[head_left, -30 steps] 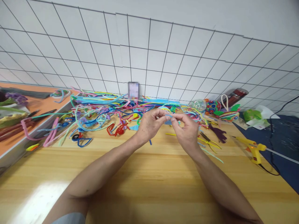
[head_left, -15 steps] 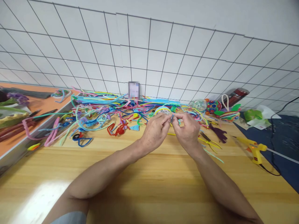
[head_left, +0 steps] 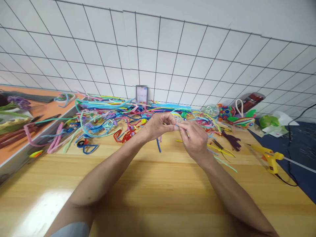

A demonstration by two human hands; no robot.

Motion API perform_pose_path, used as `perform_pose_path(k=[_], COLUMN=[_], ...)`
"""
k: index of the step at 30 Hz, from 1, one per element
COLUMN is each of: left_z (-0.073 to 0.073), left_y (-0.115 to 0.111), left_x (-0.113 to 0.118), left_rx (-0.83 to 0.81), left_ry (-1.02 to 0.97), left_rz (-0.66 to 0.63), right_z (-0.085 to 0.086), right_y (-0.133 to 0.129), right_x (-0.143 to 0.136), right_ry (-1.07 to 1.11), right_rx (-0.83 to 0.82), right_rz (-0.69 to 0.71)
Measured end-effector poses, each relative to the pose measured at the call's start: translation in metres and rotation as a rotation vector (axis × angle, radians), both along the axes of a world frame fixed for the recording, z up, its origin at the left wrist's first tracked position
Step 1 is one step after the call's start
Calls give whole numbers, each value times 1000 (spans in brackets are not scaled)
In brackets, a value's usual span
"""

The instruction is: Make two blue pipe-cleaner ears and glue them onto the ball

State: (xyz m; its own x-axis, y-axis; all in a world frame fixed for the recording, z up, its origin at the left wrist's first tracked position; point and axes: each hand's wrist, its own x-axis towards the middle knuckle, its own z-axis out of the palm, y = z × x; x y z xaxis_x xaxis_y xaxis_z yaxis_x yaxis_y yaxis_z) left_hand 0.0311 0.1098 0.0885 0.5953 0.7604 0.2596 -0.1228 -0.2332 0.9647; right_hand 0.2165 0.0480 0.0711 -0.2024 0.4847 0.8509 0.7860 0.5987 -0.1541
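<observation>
My left hand (head_left: 159, 125) and my right hand (head_left: 195, 137) meet above the table in front of the pile, fingertips pinched together. Between them shows a tiny bit of blue pipe cleaner (head_left: 177, 125); the fingers cover most of it. Just behind the hands, a clear round piece with a yellow and light-blue rim (head_left: 177, 115) is partly hidden. A dark blue pipe cleaner (head_left: 158, 145) lies under my left wrist. The red bent pipe cleaners (head_left: 120, 135) are left of it, partly behind my forearm.
A long heap of coloured pipe cleaners (head_left: 106, 121) lines the wall. Right of my hands are yellow-handled pliers (head_left: 223, 150), a dark purple glove-like piece (head_left: 232, 141) and a yellow glue gun (head_left: 271, 158) with a cord. Decorated balls (head_left: 225, 112) and a flask (head_left: 254, 98) stand behind.
My left hand has turned and lifted slightly, its fingers arching toward the right hand. My right hand has shifted slightly down and left. The dark blue pipe cleaner's end now shows below my left wrist.
</observation>
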Motion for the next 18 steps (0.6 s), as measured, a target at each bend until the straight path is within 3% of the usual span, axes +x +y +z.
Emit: perform_pose_path(k=[4,11,18], left_z=[3,9,7], left_y=[1,-7,-9], left_x=[-2,3,2], left_rx=[-46,150,178], left_ry=[2,-5,22], left_rz=[-28,59,95], right_z=[6,11,12], right_y=[-3,-5,1], right_x=[0,2,6], right_ry=[19,304,415], right_rx=[-65,-248,-420], right_rz=[54,63,131])
